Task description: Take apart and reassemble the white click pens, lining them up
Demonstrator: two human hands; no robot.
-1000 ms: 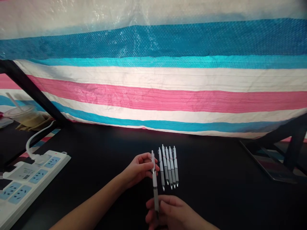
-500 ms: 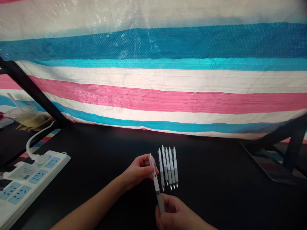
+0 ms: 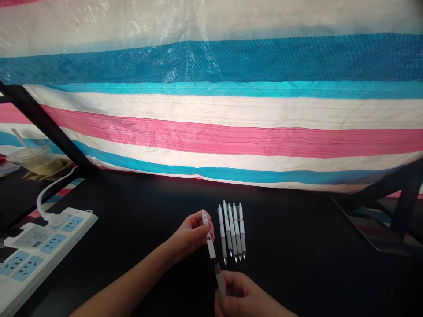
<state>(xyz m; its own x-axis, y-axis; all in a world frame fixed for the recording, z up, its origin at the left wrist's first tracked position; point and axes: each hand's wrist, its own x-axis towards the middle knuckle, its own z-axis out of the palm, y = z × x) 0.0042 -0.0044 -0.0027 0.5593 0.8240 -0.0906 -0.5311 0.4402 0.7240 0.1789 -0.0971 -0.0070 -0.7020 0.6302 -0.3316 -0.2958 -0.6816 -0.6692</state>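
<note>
A: What is the left hand (image 3: pixel 191 236) doing?

B: It's holding the upper barrel of a white retractable pen (image 3: pixel 210 246), with its fingers curling around it. That grip is narrow and closing on the pen, which is tilting across the space between both hands, just left of the row of pens and above the middle of the black bench (image 3: pixel 307 264).

A: And the right hand (image 3: pixel 238 296)?

B: It's pinching the pen's grey lower section at the bottom of the view, so its grip is narrow too. A dark band is showing midway along the barrel.

A: What's lying beside them?

B: Five matching pens (image 3: pixel 232 231) are lying side by side, almost touching one another, with their tips pointing toward the person.

A: Any writing?

B: A label (image 3: pixel 31 237) is sitting on the white power strip (image 3: pixel 68 224) at the bench's left edge, but it's too small to read.

A: What else is around?

B: A white cable (image 3: pixel 44 198) is curving from the strip's plug, a plastic cup (image 3: pixel 31 160) with a straw is standing beyond the left corner, and a striped tarp (image 3: pixel 211 132) is hanging along the far edge.
</note>
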